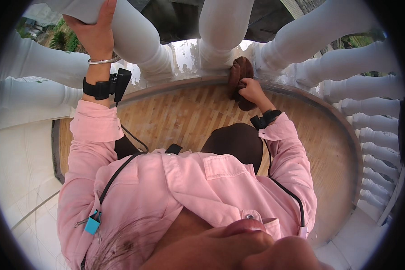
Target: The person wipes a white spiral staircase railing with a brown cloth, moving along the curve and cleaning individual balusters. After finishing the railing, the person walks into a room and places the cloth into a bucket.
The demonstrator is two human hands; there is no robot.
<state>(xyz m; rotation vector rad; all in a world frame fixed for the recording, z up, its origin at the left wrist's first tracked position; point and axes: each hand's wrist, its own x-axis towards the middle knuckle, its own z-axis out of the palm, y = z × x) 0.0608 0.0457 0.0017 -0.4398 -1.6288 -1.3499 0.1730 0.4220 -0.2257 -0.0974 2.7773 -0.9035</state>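
My right hand pinches a bunched brown cloth. Part of this cloth lies against the foot of a white baluster, on the pale plinth with peeling paint. Its lower end hangs over the brown border strip of the floor. At the upper left, my left hand is wrapped around a white part of the balustrade, thumb up; the fingers are mostly hidden behind it. Black straps with small devices circle both wrists, and a bangle sits on the left one.
White balusters curve along the front and right. Wood-patterned flooring lies below, with a dark-clad knee over it. Black cables run from the wrists along the sleeves. Pale tiles are at left; plants show outside.
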